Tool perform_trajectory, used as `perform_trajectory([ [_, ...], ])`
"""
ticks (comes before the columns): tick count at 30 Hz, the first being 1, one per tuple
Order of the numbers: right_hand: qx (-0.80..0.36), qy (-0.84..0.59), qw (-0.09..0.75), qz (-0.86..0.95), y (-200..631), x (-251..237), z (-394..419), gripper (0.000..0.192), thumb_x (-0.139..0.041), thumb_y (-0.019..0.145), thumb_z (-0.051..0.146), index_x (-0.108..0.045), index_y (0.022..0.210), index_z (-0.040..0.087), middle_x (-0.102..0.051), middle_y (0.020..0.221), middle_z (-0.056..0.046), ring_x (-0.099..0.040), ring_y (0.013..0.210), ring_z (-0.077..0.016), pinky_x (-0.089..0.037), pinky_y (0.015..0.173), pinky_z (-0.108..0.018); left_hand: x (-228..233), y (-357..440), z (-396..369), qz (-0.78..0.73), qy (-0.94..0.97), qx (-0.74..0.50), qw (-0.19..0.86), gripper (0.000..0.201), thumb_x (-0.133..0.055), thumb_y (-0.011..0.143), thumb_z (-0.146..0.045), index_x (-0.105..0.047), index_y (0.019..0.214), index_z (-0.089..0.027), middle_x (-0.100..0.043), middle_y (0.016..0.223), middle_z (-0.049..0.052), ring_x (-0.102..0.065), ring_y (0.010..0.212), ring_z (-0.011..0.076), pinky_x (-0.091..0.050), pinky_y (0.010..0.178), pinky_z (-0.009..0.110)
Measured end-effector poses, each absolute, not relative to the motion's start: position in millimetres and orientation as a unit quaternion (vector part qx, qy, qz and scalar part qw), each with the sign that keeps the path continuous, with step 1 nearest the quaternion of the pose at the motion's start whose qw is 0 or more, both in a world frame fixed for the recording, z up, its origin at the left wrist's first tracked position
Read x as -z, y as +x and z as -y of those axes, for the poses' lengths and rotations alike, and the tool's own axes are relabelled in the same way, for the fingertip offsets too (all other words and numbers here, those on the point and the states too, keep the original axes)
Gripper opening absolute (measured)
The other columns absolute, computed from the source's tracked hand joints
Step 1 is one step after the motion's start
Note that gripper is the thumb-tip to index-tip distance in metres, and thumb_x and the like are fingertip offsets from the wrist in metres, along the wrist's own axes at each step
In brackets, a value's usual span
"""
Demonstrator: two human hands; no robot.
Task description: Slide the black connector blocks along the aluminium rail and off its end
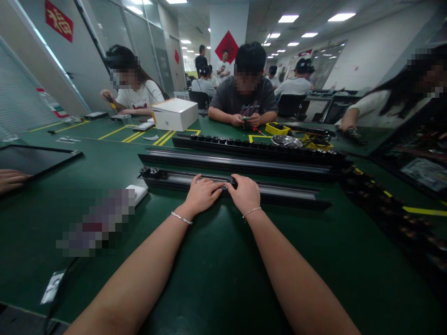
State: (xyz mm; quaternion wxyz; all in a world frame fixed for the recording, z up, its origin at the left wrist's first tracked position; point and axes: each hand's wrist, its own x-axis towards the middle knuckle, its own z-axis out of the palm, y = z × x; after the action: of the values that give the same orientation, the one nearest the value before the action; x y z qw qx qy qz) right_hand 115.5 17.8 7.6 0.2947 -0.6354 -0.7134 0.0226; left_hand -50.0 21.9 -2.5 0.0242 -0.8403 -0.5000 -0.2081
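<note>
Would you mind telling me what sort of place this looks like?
Probably an assembly workshop: long black rails lie across a green worktable, both hands rest on the nearest one, and seated co-workers handle small parts.

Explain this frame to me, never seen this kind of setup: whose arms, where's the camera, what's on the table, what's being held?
One picture, from a camera worn on a person's head, looking forward and down. The two bare arms are that person's own. The left hand and right hand rest on the nearest long black rail, pinching a small black part between them. Two similar rails lie behind it on the green table, one carrying a row of black knobs. Further back: a white box, a yellow tray, a metal bowl. Other people sit around working.
</note>
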Motion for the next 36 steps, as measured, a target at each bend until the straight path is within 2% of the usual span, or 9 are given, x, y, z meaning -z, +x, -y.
perform_trajectory([
  [16, -0.015, -0.671, 0.312, 0.673, 122, -7, -14, 0.030, -0.047, 0.082, 0.032, -0.063, 0.104, 0.020, -0.067, 0.104, -0.009, -0.055, 0.103, -0.0246, -0.032, 0.096, -0.042, 4, -50, -23, 0.499, -0.836, 0.226, 0.036, 0.028, -0.043, 0.090, -0.039, -0.067, 0.104, -0.032, -0.071, 0.095, 0.000, -0.060, 0.094, 0.0198, -0.025, 0.104, 0.046],
  [28, -0.008, -0.682, 0.316, 0.660, 126, -6, -13, 0.028, -0.048, 0.080, 0.031, -0.063, 0.100, 0.020, -0.067, 0.100, -0.007, -0.055, 0.101, -0.0236, -0.030, 0.097, -0.041, 6, -51, -24, 0.496, -0.838, 0.226, 0.037, 0.029, -0.043, 0.091, -0.040, -0.067, 0.103, -0.031, -0.071, 0.096, -0.001, -0.060, 0.094, 0.0190, -0.026, 0.104, 0.046],
  [36, -0.003, -0.679, 0.321, 0.660, 127, -6, -13, 0.028, -0.047, 0.080, 0.031, -0.063, 0.099, 0.020, -0.067, 0.098, -0.008, -0.055, 0.099, -0.0234, -0.033, 0.092, -0.039, 4, -51, -23, 0.499, -0.837, 0.223, 0.031, 0.029, -0.042, 0.091, -0.040, -0.067, 0.102, -0.030, -0.072, 0.097, 0.000, -0.060, 0.095, 0.0187, -0.027, 0.103, 0.044],
])
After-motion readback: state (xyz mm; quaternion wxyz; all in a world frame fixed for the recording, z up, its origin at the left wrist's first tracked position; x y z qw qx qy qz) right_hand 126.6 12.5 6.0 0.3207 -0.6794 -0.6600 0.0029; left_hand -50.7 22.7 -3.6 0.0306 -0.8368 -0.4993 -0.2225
